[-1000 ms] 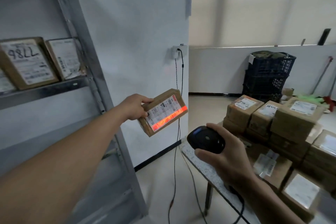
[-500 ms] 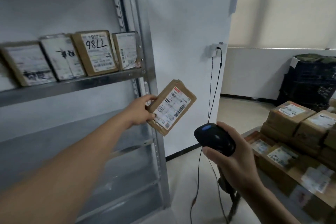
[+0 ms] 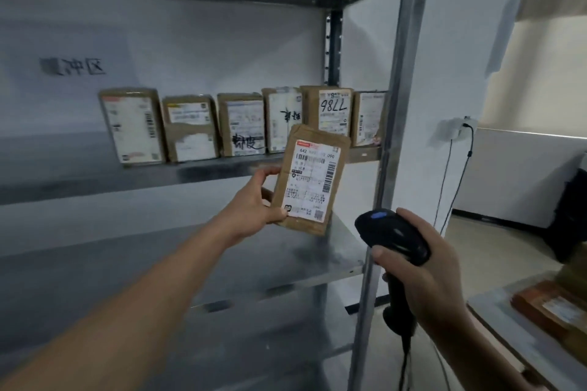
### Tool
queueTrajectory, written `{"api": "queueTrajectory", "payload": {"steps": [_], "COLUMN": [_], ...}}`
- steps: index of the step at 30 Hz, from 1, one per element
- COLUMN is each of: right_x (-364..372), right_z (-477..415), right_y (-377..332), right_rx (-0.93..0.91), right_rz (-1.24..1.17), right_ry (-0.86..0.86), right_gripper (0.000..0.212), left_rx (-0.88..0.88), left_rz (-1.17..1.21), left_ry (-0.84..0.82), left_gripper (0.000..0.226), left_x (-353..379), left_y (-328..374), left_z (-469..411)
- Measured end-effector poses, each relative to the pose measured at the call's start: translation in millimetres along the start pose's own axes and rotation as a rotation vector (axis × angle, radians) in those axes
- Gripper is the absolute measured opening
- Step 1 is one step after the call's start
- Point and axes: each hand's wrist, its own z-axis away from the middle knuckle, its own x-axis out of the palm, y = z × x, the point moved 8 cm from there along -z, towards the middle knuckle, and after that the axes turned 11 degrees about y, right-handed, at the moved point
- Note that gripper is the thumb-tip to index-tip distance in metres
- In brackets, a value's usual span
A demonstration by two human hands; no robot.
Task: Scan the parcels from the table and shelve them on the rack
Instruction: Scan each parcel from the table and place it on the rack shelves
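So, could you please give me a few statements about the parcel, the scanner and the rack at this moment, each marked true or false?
1. The left hand holds a brown parcel with its label facing the camera. True.
2. The right hand is empty. False: it grips a black scanner.
3. Six parcels stand in a row on the rack shelf. True.
4. The held parcel already rests on that shelf. False: it is held in the air in front of the rack.
5. A red scan beam lies across the label. False: no beam shows.
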Motion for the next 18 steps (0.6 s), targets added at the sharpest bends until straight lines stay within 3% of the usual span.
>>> {"api": "queueTrajectory", "payload": {"steps": [7,18], "right_x": [84,167], "right_z": [34,52], "right_y": [-28,-55], "right_rx": [0.047,0.069], "right_rz": [-0.06,-0.158], "right_ry": [-0.039,-0.186], "right_gripper": [0.07,0.067], "left_rx": [0.034,0.014], "left_rz": [0.049,0.064], "left_ry": [0.091,0.288], "left_gripper": [0.078,0.077], "left_x": [-109,-212], "left_y": [-16,-22], "left_z": [26,62]}}
